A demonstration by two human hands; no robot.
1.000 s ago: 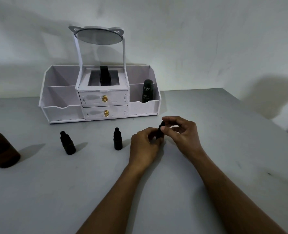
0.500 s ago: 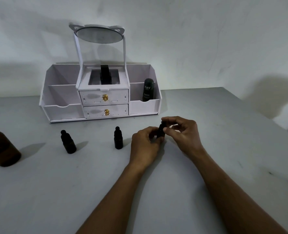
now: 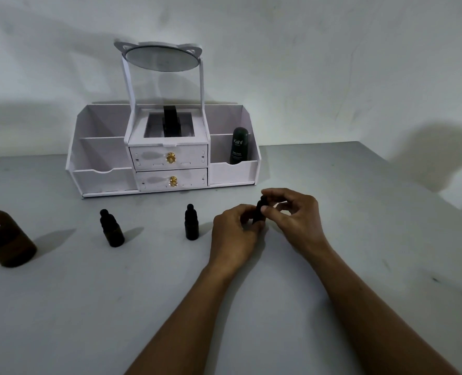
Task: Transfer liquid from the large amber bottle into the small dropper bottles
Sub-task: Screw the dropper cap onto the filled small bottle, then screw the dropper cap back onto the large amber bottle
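A small dark dropper bottle (image 3: 259, 211) stands on the grey table, mostly hidden between my hands. My left hand (image 3: 234, 235) wraps its body from the left. My right hand (image 3: 294, 216) pinches its dropper cap with thumb and forefinger. Two more small dropper bottles stand capped to the left: one (image 3: 191, 222) close to my left hand, the other (image 3: 111, 228) farther left. The large amber bottle (image 3: 4, 238) stands at the left edge of the view, partly cut off.
A white cosmetic organiser (image 3: 165, 155) with two gold-knobbed drawers and a round mirror (image 3: 161, 58) stands at the back against the wall. A dark green tube (image 3: 239, 145) sits in its right compartment. The table's right edge (image 3: 414, 182) runs diagonally.
Both hands stay on the small bottle in the same spot. The fingers of my right hand have shifted slightly around the cap.
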